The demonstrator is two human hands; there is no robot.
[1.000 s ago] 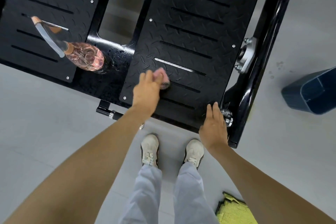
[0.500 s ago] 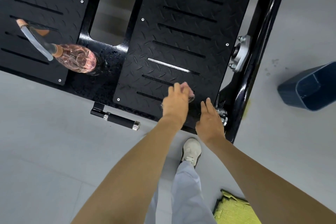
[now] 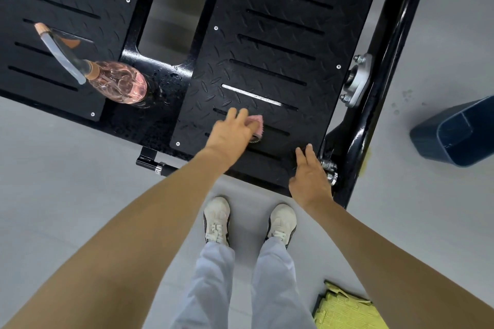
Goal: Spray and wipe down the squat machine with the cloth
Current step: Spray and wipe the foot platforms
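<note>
1. The left hand [image 3: 230,136] lies on top of the pink cloth [image 3: 257,123] and presses it onto the right foot plate [image 3: 280,40] of the squat machine [image 3: 139,125]. Its fingers reach forward and are blurred, and none shows a curl round the cloth.
2. The cloth sits close to the plate's near edge, just below a slot that shines silver. Its fringed edge shows to the right of the hand.
3. The right hand [image 3: 310,179] rests flat on the near right corner of the same plate, fingers straight and holding nothing, just beside a silver bolt [image 3: 330,168].
4. The spray bottle [image 3: 117,83], filled with pink liquid, stands on the black crossbar [image 3: 171,72] between the two plates, well apart from both hands. Its nozzle reaches over the left foot plate [image 3: 58,2]. Droplets speckle the crossbar beside the bottle.
5. A black frame tube [image 3: 393,29] runs along the right side and carries a silver bracket [image 3: 357,80].
6. On the grey floor [image 3: 66,168] are the person's white shoes [image 3: 216,219], a dark blue bin [image 3: 459,131] to the right, and a yellow-green foam mat [image 3: 344,307] at the bottom edge.
</note>
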